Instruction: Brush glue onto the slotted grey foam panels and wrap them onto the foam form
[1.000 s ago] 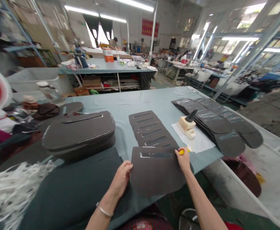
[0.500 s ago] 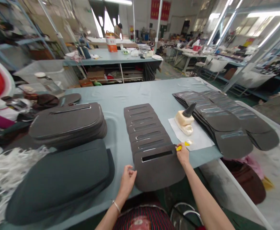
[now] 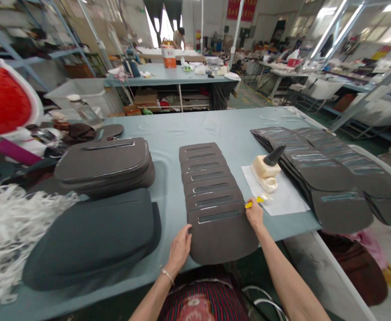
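Note:
Nearest me on the table lies a dark grey panel (image 3: 220,240) with rounded lower corners and a long narrow slot. It is the front one of an overlapping row of slotted panels (image 3: 203,176). My left hand (image 3: 181,245) is at its left edge, fingers pressed together against the corner; the thumb is partly hidden. At the right edge is my right hand (image 3: 254,215), closed around a small flat yellow tool (image 3: 253,202). Just beyond it, a cream block-like container (image 3: 265,167) with a black cone (image 3: 275,155) sits on white paper (image 3: 284,198), beside glossy pale paste.
Left stands a stack of slotted panels (image 3: 104,162), with dark green-grey padded pieces (image 3: 91,236) in front and white strips (image 3: 18,236) beside them. More overlapping panels (image 3: 318,171) cover the table's right side. A person (image 3: 179,38) works at a far table.
My left hand has moved up to the front panel's left edge. The front panel's slot has turned from black to grey-green. The view has shifted slightly left; my right hand still holds the yellow tool.

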Demonstrator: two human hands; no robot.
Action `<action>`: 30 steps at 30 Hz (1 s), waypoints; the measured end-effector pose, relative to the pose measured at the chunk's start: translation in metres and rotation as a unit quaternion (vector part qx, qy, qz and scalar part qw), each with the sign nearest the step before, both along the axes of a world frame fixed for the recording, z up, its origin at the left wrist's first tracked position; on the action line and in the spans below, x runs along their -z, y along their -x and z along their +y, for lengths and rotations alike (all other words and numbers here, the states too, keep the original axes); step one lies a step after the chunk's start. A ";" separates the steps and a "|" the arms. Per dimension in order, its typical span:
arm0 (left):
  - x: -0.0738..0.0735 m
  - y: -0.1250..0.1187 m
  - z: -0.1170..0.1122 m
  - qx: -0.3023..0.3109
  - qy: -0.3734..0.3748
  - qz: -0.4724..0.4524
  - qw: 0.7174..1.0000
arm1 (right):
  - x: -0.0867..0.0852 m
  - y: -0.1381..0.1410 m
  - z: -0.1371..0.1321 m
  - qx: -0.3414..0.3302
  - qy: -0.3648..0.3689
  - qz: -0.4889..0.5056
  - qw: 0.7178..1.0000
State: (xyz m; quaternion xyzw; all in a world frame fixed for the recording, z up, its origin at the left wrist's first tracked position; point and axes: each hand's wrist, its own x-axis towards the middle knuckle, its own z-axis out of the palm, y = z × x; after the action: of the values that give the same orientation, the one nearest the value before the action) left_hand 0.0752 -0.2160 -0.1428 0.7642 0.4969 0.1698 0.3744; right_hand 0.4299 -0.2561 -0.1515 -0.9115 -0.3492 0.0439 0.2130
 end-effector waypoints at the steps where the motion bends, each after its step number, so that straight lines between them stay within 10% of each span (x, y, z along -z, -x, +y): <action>1: 0.000 0.000 0.001 0.001 0.000 0.003 1.000 | -0.001 0.000 0.001 0.003 0.010 -0.004 1.000; 30: -0.002 0.006 0.005 -0.015 0.023 0.008 1.000 | -0.011 0.005 0.014 0.065 0.103 0.005 0.993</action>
State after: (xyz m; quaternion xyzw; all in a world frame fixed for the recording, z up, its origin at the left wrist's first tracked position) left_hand 0.0690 -0.2113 -0.1407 0.7494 0.5148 0.1582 0.3852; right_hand 0.4254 -0.2421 -0.1402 -0.9490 -0.2822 0.0701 0.1220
